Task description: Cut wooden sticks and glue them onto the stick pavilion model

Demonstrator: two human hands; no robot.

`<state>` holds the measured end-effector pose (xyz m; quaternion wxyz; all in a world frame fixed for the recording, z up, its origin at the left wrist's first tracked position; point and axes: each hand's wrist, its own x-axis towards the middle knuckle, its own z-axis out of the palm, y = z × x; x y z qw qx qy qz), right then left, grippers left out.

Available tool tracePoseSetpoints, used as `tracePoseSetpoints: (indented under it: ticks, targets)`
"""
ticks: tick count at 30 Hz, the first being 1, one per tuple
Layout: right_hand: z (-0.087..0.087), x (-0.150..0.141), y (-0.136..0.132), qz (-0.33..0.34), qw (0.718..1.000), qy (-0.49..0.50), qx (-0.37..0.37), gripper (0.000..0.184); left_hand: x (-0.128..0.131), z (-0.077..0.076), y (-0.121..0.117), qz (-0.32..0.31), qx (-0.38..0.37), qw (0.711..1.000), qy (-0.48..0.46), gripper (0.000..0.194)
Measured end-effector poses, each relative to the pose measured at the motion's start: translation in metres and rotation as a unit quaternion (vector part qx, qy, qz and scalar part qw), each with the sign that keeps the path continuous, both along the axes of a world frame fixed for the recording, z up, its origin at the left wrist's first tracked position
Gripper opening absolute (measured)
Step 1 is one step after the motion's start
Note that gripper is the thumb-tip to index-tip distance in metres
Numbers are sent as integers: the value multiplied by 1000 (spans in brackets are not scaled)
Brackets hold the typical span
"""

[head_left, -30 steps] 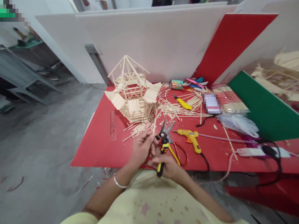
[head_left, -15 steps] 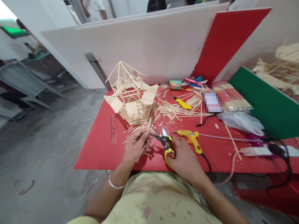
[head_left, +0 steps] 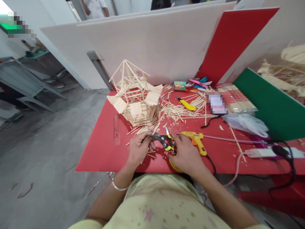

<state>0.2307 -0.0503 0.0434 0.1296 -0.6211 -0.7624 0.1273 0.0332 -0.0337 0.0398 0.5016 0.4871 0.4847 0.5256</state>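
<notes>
My left hand (head_left: pixel 139 147) is closed, pinching a thin wooden stick (head_left: pixel 156 128) that points up and away from the fingertips. In my right hand (head_left: pixel 184 153) are pliers (head_left: pixel 164 141) with black jaws and yellow-and-black handles. Their jaws point left and meet the stick beside my left fingertips; I cannot tell whether they touch it. A pointed silver blade (head_left: pixel 167 130) shows just beyond the pliers, its lower part hidden. Ahead of my hands stands a stick-built model (head_left: pixel 133 92) with a pointed open frame and slatted panels. A yellow glue gun (head_left: pixel 195 140) lies right beside my right hand.
Loose wooden sticks (head_left: pixel 175 112) and a yellow utility knife (head_left: pixel 187 104) lie beyond the hands on the red tabletop (head_left: pixel 100 140). A clear ruler (head_left: pixel 116 130) is at left. Plastic bags (head_left: pixel 247 124) and cords lie right. White boards (head_left: pixel 147 47) stand behind.
The pliers and my right hand have shifted slightly left and up, and the jaws now reach across at the stick by my left fingers. The view has tilted slightly.
</notes>
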Motion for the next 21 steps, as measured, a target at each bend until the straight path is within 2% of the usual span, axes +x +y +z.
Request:
tracePoseSetpoints:
  ticks: [4,10,14,21]
  targets:
    - [3,-3,0,2,1000,-10,10,73,-2,-2,-2,5,0,1000,13,20]
    - [6,-8,1,10,1000,-12,-6,74,-3,5,-3,14,-10,1000,17,21]
    - [7,-10,0,15,1000,-8,-7,71,-8,2,-4,19,-12,1000,6,18]
    - [-2,-12,3,22,1000,-5,-1,70,-14,0,-7,16,-1,1000,19,17]
